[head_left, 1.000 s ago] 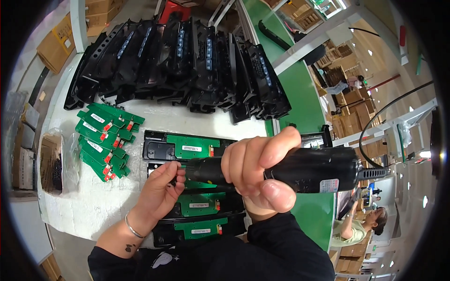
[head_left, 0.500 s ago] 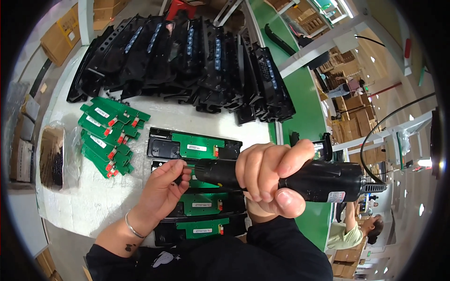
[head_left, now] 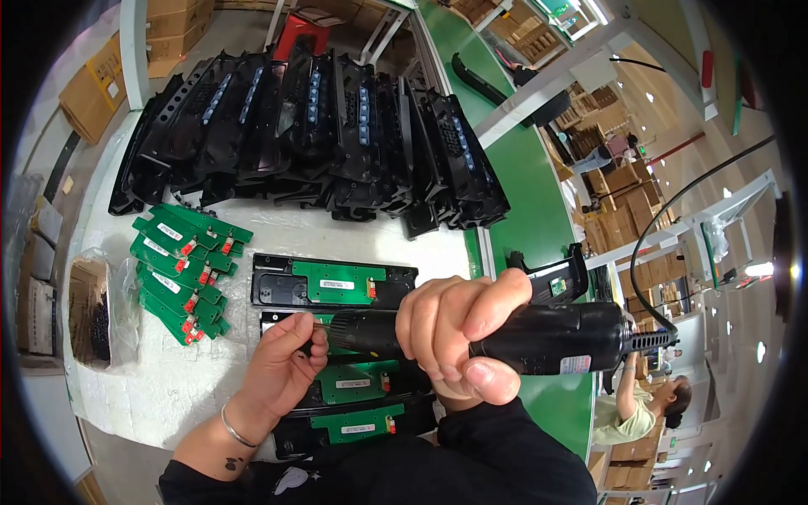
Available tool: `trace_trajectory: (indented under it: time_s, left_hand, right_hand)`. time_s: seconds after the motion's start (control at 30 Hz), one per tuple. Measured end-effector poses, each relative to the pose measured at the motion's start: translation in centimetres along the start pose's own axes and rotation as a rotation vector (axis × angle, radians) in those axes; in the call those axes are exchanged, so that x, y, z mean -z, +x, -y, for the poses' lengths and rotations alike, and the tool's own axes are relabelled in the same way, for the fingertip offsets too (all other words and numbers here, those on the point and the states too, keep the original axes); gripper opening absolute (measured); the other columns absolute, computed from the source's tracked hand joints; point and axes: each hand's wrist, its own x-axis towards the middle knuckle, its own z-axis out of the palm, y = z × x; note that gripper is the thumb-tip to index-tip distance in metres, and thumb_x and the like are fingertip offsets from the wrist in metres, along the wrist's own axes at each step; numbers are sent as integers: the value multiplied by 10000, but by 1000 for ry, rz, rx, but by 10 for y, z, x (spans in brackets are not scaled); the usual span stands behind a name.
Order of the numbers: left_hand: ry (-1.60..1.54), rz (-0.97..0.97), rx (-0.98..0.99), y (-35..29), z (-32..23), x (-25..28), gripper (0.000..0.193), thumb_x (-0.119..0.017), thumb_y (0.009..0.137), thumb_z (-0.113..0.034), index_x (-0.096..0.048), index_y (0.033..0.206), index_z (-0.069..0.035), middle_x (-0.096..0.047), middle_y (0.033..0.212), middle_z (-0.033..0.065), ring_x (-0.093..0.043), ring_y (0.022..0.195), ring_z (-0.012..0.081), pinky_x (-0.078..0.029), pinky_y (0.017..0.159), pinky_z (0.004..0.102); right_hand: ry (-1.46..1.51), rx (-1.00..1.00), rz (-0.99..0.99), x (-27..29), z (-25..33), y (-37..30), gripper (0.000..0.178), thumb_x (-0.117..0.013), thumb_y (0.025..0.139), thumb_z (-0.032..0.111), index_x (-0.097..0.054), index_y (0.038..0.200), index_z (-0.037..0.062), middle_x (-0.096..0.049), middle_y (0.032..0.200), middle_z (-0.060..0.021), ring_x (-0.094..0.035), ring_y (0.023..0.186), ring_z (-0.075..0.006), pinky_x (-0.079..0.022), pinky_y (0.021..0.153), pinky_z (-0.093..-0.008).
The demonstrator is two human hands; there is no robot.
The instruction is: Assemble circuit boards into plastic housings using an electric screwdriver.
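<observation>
Right hand [head_left: 454, 332] holds the driver [head_left: 555, 330]; left hand [head_left: 284, 364] pinches at its tip [head_left: 340, 331], maybe readying it. Next needs steady aim.

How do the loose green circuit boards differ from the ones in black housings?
Loose circuit boards overlap in a pile, whereas housed circuit boards lie separately. The loose pile rests on the white work surface; housed ones sit inside black housings. Both are green, with white labels and red connectors.

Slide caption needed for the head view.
Right hand holding a black corded tool, left hand at its tip, circuit boards nearby.
</observation>
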Motion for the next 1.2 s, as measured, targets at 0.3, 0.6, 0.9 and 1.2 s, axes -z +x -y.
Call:
trace_trajectory:
  time_s: [0.3,0.6,0.9,1.2]
  left_hand:
    - [-62,-123,158,3,5,-19,391,-436,917,-273,-448,1133,52,-501,1141,183,-481,1090,256,-381,957,330]
    - [148,9,98,0,12,-9,216,-367,936,-149,-487,1015,13,-572,994,163,-580,907,235,-466,801,303]
    - [309,-3,54,-2,11,-8,119,-459,909,-153,-513,885,-50,-590,872,75,-571,789,131,-451,681,220]
    - [159,-148,-59,1,-3,-17,143,-530,871,-122,-560,977,-30,-595,889,35,-550,792,78,-455,700,186]
  right_hand:
    - [-225,43,-192,21,-53,27,240,-461,717,126,-416,939,48,-382,549,-14,-341,440,-113,-330,484,-279]
    - [-326,-160,-315,36,-97,45,182,-484,691,40,-459,868,8,-430,553,-55,-400,468,-142,-385,526,-318]
    - [-391,-232,-200,38,-105,50,132,-487,682,26,-463,811,8,-439,536,-67,-401,444,-148,-374,495,-304]
    - [-495,-249,-203,28,-106,61,83,-525,664,15,-484,732,-11,-491,537,-69,-455,441,-129,-389,462,-252]
